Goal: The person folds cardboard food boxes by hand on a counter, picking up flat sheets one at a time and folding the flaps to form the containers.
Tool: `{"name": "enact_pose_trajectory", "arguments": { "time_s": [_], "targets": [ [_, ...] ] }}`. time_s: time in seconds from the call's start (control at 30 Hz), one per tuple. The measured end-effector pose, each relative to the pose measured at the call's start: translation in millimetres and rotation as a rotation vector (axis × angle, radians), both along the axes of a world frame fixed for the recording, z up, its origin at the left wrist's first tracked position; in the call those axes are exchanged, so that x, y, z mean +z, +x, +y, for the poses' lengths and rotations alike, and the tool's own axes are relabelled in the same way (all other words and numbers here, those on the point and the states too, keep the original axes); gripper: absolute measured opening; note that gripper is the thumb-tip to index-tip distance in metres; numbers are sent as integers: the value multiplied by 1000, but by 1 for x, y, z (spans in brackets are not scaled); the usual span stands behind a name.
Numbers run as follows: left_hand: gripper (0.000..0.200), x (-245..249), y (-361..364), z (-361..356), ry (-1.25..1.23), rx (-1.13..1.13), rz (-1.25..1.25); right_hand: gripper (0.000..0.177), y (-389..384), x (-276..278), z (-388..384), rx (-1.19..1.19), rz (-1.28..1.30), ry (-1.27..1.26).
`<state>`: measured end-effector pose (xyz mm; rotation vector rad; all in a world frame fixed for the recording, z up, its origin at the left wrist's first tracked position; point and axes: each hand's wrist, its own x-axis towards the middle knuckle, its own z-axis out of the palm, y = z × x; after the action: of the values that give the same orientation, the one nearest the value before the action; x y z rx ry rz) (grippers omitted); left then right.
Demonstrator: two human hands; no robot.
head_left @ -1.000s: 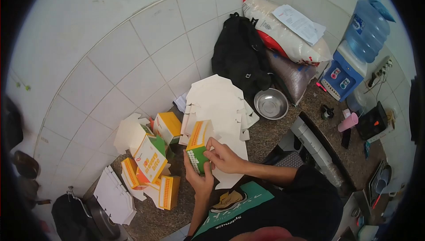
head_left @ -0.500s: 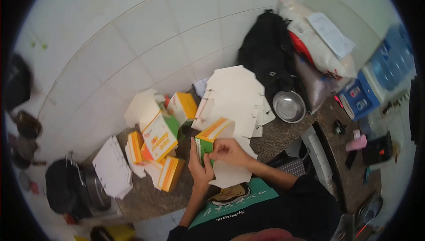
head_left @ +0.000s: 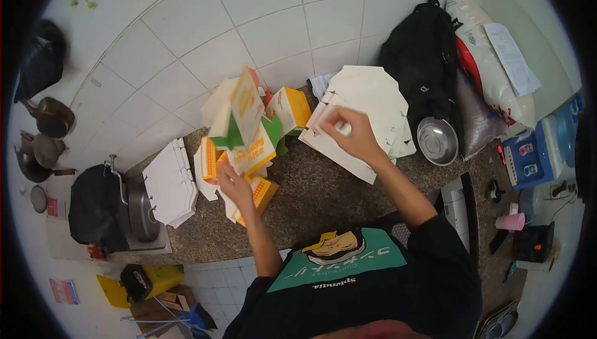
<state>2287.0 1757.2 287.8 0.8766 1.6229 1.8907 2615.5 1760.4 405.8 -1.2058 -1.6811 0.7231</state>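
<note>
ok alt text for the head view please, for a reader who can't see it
A person at a speckled stone counter has the left hand at a pile of folded orange-and-green boxes and the right hand on a stack of flat white box blanks. A black backpack and steel bowl sit beside it.

Your speckled counter [head_left: 311, 196] carries folded boxes [head_left: 249, 146] at ten o'clock, flat white cardboard [head_left: 367, 99] at twelve, and a steel bowl [head_left: 437, 142] and black backpack [head_left: 423, 59] at two.
</note>
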Motion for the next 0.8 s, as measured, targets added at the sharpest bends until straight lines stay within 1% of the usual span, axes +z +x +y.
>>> {"name": "enact_pose_trajectory", "arguments": {
  "time_s": [0.07, 0.1, 0.13, 0.17, 0.2, 0.23, 0.27, 0.3, 0.37, 0.4, 0.43, 0.47, 0.5, 0.57, 0.6, 0.63, 0.7, 0.73, 0.77, 0.8],
  "targets": [
    [37, -14, -31, -29, -273, -117, 420, 33, 23, -88, -10, -25, -417, -13],
    [37, -8, -29, -43, -270, -117, 421, 36, 28, -121, -27, -25, -493, -23],
    [34, 8, -22, -59, -265, -148, 368, 40, 32, -145, -38, -28, -568, -37],
    [31, 21, -14, -75, -267, -179, 316, 40, 37, -160, -38, -30, -565, -43],
    [31, 29, -9, -87, -277, -181, 321, 39, 39, -173, -41, -44, -588, -87],
    [30, 36, -5, -98, -346, -288, 370, 38, 40, -182, -43, -57, -610, -128],
    [28, 39, 1, -105, -412, -393, 416, 28, 44, -189, -39, -54, -571, -53],
    [28, 35, 6, -108, -419, -388, 418, 28, 47, -190, -37, -47, -568, -56],
    [24, 25, 19, -114, -427, -612, 479, 17, 56, -186, -31, -129, -206, -283],
    [24, 28, 30, -117, -433, -606, 475, 21, 66, -197, -24, -205, -187, -159],
    [23, 35, 42, -117, -379, -697, 528, 21, 72, -188, -21, -198, -188, -162],
    [22, 40, 53, -116, -320, -789, 580, 24, 81, -178, -18, -280, -201, -241],
    [22, 41, 60, -116, -322, -785, 578, 27, 88, -171, -17, -362, -213, -322],
    [22, 43, 74, -116, -266, -979, 633, 26, 108, -181, -11, -364, -221, -356],
    [25, 51, 81, -116, -298, -1033, 644, 27, 110, -175, -10, -368, -226, -393],
    [25, 52, 85, -116, -300, -1032, 640, 27, 109, -171, -10, -366, -229, -395],
    [28, 53, 92, -114, -307, -1169, 713, 26, 109, -149, -10, -213, 755, -633],
    [28, 54, 94, -115, -303, -1175, 714, 28, 105, -132, -11, -215, 939, -688],
    [30, 54, 97, -115, -310, -1209, 751, 28, 111, -142, -8, -224, 941, -678],
    [32, 55, 100, -114, -312, -1249, 790, 26, 119, -160, -3, -283, 613, -519]
  ]
}}
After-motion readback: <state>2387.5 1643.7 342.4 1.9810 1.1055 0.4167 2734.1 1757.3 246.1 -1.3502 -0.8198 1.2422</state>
